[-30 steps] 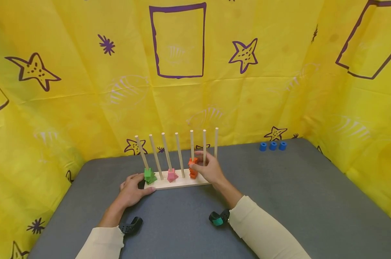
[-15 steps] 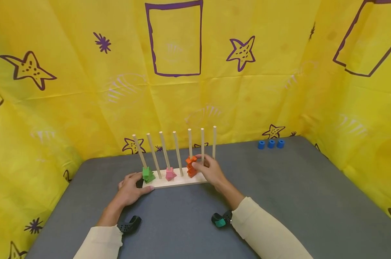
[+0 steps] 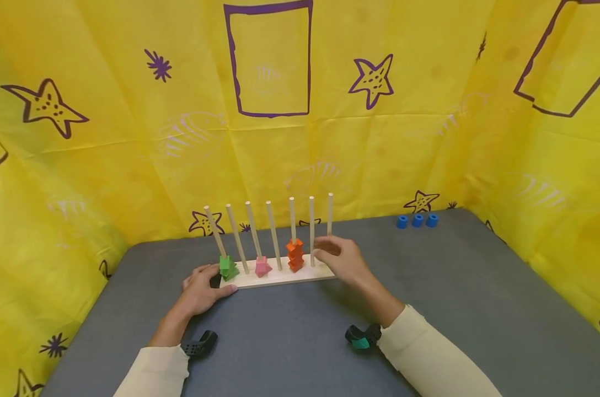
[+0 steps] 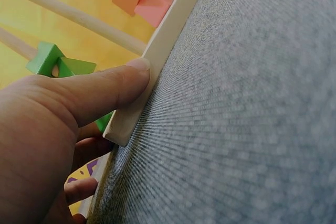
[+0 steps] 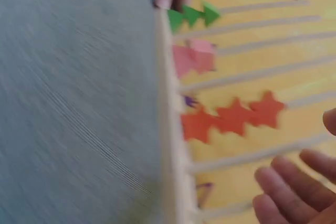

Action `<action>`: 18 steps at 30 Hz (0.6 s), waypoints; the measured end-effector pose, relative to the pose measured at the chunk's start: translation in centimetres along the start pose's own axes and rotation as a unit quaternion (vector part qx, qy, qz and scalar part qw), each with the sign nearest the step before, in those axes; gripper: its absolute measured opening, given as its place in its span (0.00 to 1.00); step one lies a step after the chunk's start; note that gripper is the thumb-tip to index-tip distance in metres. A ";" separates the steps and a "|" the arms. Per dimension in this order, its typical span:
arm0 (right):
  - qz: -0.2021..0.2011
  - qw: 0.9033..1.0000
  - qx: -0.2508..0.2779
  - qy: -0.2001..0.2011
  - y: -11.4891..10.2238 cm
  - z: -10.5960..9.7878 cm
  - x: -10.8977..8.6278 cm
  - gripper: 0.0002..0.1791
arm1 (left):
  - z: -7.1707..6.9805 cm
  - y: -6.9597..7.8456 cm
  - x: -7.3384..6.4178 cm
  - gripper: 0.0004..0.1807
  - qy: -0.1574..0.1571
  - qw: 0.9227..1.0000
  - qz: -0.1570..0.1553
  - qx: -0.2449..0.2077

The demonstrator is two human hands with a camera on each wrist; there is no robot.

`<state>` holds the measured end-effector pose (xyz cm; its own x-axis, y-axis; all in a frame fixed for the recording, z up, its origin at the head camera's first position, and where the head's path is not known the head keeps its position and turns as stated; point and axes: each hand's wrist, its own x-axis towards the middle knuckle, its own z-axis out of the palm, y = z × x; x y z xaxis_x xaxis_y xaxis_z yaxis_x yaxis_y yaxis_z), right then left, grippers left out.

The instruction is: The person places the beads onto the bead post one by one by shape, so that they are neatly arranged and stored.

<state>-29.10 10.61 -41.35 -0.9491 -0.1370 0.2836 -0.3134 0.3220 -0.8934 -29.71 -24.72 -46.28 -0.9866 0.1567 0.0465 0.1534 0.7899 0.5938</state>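
A wooden peg board (image 3: pixel 280 279) with a row of several upright pegs stands on the table. My left hand (image 3: pixel 199 290) grips its left end, thumb on the front edge (image 4: pixel 137 85) and fingers behind. Green triangle beads (image 3: pixel 226 267) sit low on the leftmost peg, beside that hand. Pink blocks (image 3: pixel 262 266) are on the third peg from the left. Three orange star beads (image 5: pixel 233 116) are stacked on the fifth peg. My right hand (image 3: pixel 348 262) is at the right end, near the last two pegs, holding nothing, its fingers loosely bent.
Three blue rings (image 3: pixel 417 221) stand in a row at the back right of the grey table (image 3: pixel 459 309). A yellow patterned cloth (image 3: pixel 280 154) hangs behind and at both sides. A black band (image 3: pixel 363 337) is at the right wrist, another (image 3: pixel 201 344) at the left.
My right hand has let go of the orange star beads and moved right, off the stack. The stars stay on their peg. My left hand keeps its place on the board.
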 end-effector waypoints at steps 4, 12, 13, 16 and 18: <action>-0.047 0.998 -0.035 0.032 -0.6 -2.8 0.2 0.13 | 0.0 -0.2 0.1 0.41 0.006 1.000 0.008 0.007; -0.076 0.980 -0.109 0.145 1.4 -8.5 1.9 0.18 | 0.4 -0.1 0.0 0.41 0.003 1.000 0.004 0.006; -0.073 0.978 -0.110 0.162 1.8 -9.1 2.3 0.18 | 0.4 0.0 0.0 0.41 0.004 1.000 0.005 0.005; -0.057 0.971 -0.111 0.206 3.3 -10.6 3.2 0.19 | 0.3 0.0 0.0 0.41 0.010 1.000 0.005 0.005; -0.036 0.968 -0.113 0.221 4.5 -11.4 3.7 0.21 | 0.2 0.0 0.1 0.41 0.013 1.000 0.004 0.006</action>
<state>-34.37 22.18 -40.34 -0.8300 0.2308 0.5078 -0.3301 0.5306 -0.7807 -29.77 -24.61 -46.47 -0.9865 0.1475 0.0715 0.1613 0.7963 0.5830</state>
